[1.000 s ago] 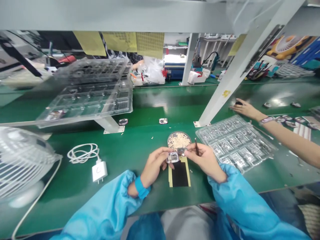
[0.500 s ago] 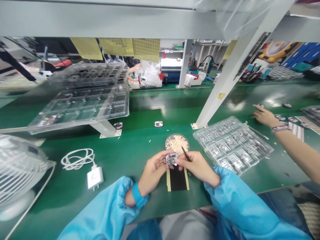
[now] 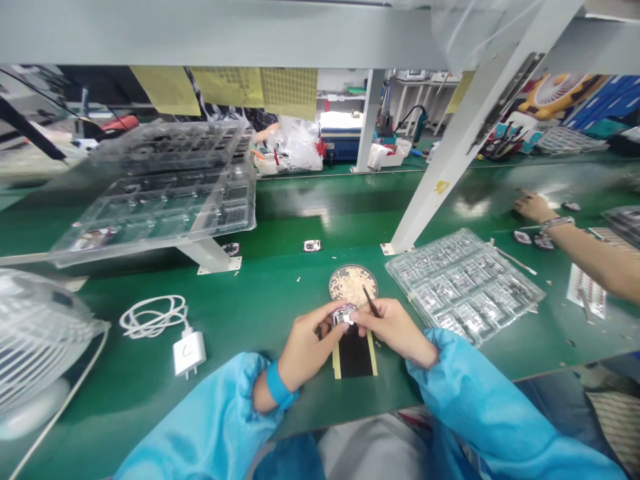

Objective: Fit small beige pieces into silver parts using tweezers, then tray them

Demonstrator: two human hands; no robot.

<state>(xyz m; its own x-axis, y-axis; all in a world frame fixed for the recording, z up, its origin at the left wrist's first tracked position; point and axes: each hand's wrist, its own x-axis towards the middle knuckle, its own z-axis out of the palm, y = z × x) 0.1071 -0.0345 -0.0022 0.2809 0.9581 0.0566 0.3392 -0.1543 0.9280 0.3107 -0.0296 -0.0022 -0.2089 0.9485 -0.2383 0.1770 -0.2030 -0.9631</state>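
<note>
My left hand (image 3: 307, 343) is closed around a small electronic device (image 3: 343, 315), a rounded purple-edged housing with a circuit board showing. The fingers of my right hand (image 3: 395, 330) press at the device's right edge, close to a white piece on it. Slim dark tweezers (image 3: 371, 302) are also gripped in my right hand, one end pointing up and left. Behind the device stands a round dish (image 3: 331, 282) full of small pale pieces. Beneath my hands lies a black strip (image 3: 355, 360) edged with yellow tape.
A clear tray (image 3: 467, 287) of parts lies to the right. At left are a white charger (image 3: 189, 353) and a fan (image 3: 40, 347). A slanted post (image 3: 430, 173) rises ahead; another such device (image 3: 312, 246) lies nearby. A co-worker's hand (image 3: 534, 207) reaches in at right.
The device has tipped flatter in my left hand, and my left thumb has moved up along its edge. At right, the co-worker's hand has moved slightly farther away, uncovering parts on the bench.
</note>
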